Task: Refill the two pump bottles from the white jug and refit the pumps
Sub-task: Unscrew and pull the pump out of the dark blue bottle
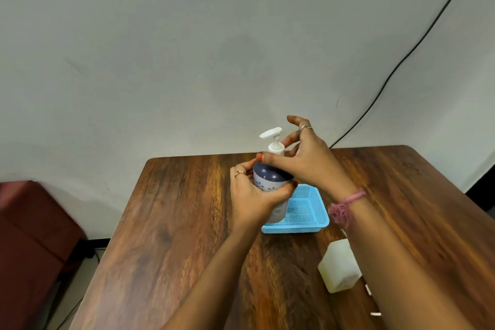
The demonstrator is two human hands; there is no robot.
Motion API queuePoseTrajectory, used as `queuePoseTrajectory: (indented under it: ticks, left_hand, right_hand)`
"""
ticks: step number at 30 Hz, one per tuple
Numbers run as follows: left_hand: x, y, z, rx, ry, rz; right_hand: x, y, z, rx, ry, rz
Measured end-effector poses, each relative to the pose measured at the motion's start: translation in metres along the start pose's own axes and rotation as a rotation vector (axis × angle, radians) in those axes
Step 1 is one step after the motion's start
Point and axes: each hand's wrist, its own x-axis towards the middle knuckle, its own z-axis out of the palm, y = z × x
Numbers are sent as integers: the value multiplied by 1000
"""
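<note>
Both hands are working one pump bottle point(271, 179) above the blue basket point(305, 211) — your left hand point(251, 195) is gripping its body, right fingers point(273, 157) pinching the white collar — so a tilted collar risks cross-threading.

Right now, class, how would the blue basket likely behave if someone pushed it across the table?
The blue basket looks like thin mesh plastic, so it is probably light and would slide easily on the smooth table. Its low, wide shape makes tipping unlikely. Its walls may flex slightly.
</note>
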Motion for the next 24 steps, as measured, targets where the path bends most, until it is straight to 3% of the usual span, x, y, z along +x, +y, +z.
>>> queuePoseTrajectory:
  ticks: [11, 24]
  left_hand:
    - [-1, -17, -3, 26, 3, -10]
    - [-6, -52, -17, 47, -10, -81]
  right_hand:
    - [8, 1, -10, 315, 144, 31]
    - [15, 13, -25, 491, 294, 46]
